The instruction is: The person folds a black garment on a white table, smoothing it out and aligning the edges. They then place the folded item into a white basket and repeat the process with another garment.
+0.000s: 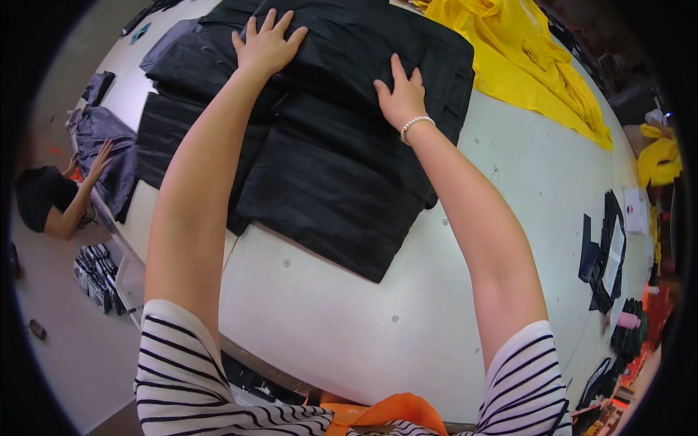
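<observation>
**Both hands flat on stacked black fabric**

Large white worktop [349, 312] fills most of the view, edges bent by the lens. Big pile of black fabric [327, 160] lies on its far-left part, several overlapping folded pieces, near corner pointing toward the person. Yellow fabric [531, 65] spread at the far right of the worktop, just beside the black pile; more yellow cloth [660, 160] bunched at the right rim. Grey-blue fabric [109, 145] hangs over the left worktop edge, with another person's hand [100, 161] resting on it; that person stands at the left, below the worktop edge. Small black cut pieces [602, 254] lie at the right side, well apart from the pile.

Person's own arms reach forward from the lower edge, striped sleeves at the shoulders. Left hand [267, 45] lies palm down, fingers spread, pressing the top far part of the black fabric. Right hand [400, 96] also palm down, fingers loosely spread, pressed on the same top layer nearer its right edge. Nothing pinched by either. Pearl bracelet [414, 125] on the right wrist.
</observation>
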Tool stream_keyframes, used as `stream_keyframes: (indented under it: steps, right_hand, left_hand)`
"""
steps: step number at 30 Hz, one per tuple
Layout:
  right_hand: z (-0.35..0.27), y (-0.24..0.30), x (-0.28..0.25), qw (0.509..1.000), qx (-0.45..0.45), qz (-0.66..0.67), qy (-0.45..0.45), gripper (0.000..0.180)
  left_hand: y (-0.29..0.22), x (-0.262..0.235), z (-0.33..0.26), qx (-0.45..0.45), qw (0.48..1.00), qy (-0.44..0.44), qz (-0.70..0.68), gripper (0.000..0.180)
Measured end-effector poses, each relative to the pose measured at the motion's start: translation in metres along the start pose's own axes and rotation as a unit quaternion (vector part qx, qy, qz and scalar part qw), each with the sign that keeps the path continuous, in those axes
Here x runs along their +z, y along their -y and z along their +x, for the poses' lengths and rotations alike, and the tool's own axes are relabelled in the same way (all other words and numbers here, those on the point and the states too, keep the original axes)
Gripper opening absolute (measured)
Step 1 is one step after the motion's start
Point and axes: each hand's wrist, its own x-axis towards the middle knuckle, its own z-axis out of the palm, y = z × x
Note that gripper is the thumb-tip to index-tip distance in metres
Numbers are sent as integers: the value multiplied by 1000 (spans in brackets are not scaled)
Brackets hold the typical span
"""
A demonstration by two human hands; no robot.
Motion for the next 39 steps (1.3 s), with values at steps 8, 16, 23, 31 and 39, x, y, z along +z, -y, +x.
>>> stream_keyframes:
  steps: [8,16,23,31,39]
  right_hand:
    - [-71,-19,-45,981,-107,135,-94,54]
    - [-421,-117,-184,990,115,-83,-11,53]
    - [-726,-123,-265,875,388,-283,-56,65]
    - [-755,-109,-267,880,409,-223,-97,62]
    - [-791,-132,-299,982,186,-39,9,50]
  left_hand:
    - [-11,-22,13,-39,989,143,-1,67]
    - [-61,-92,-82,187,955,-173,-154,59]
    - [-270,-155,-427,420,825,231,-301,73]
    - [-382,-280,-672,571,663,375,-306,72]
    - [-391,-268,-687,610,698,287,-242,70]
